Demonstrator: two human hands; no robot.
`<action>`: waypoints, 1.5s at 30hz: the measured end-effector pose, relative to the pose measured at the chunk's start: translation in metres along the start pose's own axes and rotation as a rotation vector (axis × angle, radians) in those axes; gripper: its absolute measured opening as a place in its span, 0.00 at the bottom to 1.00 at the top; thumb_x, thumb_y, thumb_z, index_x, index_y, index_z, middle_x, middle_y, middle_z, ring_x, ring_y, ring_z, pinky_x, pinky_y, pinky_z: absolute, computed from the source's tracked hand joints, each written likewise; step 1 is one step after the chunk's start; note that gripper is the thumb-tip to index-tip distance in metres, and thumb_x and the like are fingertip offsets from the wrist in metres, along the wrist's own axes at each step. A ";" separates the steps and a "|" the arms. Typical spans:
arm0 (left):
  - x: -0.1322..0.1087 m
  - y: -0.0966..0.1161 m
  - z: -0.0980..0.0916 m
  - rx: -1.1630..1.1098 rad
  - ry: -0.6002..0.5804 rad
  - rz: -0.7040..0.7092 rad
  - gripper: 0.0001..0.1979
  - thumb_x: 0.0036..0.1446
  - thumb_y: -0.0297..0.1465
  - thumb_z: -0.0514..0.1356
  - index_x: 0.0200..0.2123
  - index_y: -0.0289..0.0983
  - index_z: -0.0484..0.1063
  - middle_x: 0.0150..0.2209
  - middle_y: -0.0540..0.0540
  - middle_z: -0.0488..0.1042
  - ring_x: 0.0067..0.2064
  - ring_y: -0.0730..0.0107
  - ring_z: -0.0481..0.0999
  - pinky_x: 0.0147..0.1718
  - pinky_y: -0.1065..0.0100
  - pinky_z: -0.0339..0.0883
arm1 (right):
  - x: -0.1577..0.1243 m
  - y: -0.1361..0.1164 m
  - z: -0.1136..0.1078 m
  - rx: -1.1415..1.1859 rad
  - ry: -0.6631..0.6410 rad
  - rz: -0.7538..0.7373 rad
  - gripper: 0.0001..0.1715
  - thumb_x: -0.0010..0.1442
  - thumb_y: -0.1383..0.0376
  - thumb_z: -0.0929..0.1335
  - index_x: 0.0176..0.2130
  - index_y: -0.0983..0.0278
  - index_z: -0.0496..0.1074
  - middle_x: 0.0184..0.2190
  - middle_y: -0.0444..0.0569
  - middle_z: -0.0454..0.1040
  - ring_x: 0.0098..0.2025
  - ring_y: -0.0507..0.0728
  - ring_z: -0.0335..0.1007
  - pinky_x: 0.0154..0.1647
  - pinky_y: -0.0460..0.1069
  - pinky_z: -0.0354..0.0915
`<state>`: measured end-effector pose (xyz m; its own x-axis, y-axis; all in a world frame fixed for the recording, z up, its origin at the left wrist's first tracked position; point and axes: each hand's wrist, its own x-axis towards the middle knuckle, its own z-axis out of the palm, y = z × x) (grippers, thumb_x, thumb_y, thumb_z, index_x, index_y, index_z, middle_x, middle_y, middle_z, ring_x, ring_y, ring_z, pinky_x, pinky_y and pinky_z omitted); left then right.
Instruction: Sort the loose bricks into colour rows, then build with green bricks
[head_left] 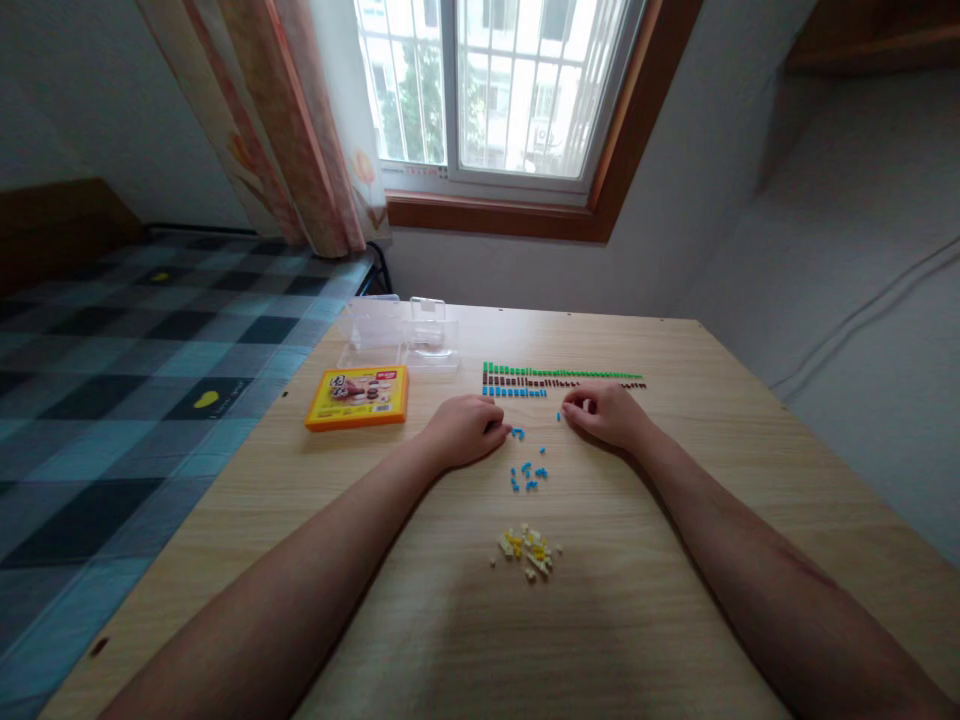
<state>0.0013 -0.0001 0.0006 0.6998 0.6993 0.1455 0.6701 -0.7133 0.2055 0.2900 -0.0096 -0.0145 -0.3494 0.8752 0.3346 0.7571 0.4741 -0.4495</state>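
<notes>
My left hand (469,430) rests on the table with its fingers curled together. Its fingertips are beside a few small blue blocks (517,433); whether something is between them is hidden. To the right, my right hand (606,412) has thumb and forefinger pinched, with a tiny blue block (559,416) at their tips. Just beyond the hands run three rows of tiny blocks: a green row (559,372), a dark brown row (525,381) and a shorter blue row (514,392). Nearer me lie loose blue blocks (529,474), scattered singly and in small clusters.
A pile of cream and yellow blocks (529,552) lies on the wooden table (420,620), closest to me. Left of my hands is a yellow-orange box (358,397); behind it stands an open clear plastic case (431,340). A checked bed (127,400) adjoins the table's left edge.
</notes>
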 end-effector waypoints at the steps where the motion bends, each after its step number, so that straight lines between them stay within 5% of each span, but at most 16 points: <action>1: 0.000 0.000 0.000 0.001 -0.001 -0.002 0.16 0.64 0.37 0.56 0.25 0.37 0.72 0.31 0.45 0.76 0.35 0.65 0.73 0.34 0.65 0.61 | -0.001 -0.001 -0.001 -0.004 -0.016 -0.010 0.11 0.60 0.64 0.68 0.29 0.63 0.79 0.25 0.46 0.77 0.26 0.53 0.67 0.31 0.47 0.60; 13: -0.001 0.000 0.000 0.004 0.011 0.004 0.16 0.64 0.37 0.56 0.25 0.37 0.72 0.31 0.46 0.76 0.34 0.66 0.72 0.33 0.66 0.60 | -0.009 -0.006 0.000 0.040 -0.027 0.036 0.09 0.58 0.61 0.71 0.35 0.61 0.82 0.21 0.42 0.73 0.25 0.52 0.66 0.29 0.46 0.59; 27: 0.000 -0.001 0.001 0.002 0.001 0.005 0.17 0.65 0.38 0.55 0.26 0.37 0.73 0.31 0.45 0.76 0.35 0.65 0.73 0.34 0.66 0.61 | -0.008 0.001 0.006 0.047 0.025 -0.043 0.10 0.60 0.64 0.69 0.37 0.61 0.83 0.28 0.46 0.80 0.25 0.52 0.68 0.30 0.47 0.61; 34: -0.001 0.000 -0.001 0.008 -0.005 0.010 0.16 0.64 0.37 0.56 0.25 0.37 0.72 0.32 0.45 0.77 0.35 0.66 0.73 0.34 0.66 0.61 | -0.005 0.001 0.005 -0.028 -0.028 -0.076 0.12 0.65 0.63 0.68 0.39 0.59 0.84 0.32 0.48 0.82 0.31 0.55 0.74 0.34 0.48 0.65; 45: 0.000 0.001 -0.001 -0.006 -0.004 -0.012 0.16 0.64 0.37 0.56 0.26 0.38 0.73 0.31 0.45 0.76 0.35 0.65 0.73 0.35 0.65 0.63 | 0.002 -0.013 0.021 -0.158 0.041 0.165 0.18 0.68 0.62 0.65 0.49 0.59 0.82 0.48 0.50 0.82 0.50 0.62 0.79 0.52 0.54 0.71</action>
<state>0.0013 -0.0007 0.0012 0.6927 0.7076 0.1393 0.6769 -0.7046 0.2131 0.2681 -0.0117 -0.0254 -0.1933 0.9333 0.3025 0.8803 0.3012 -0.3665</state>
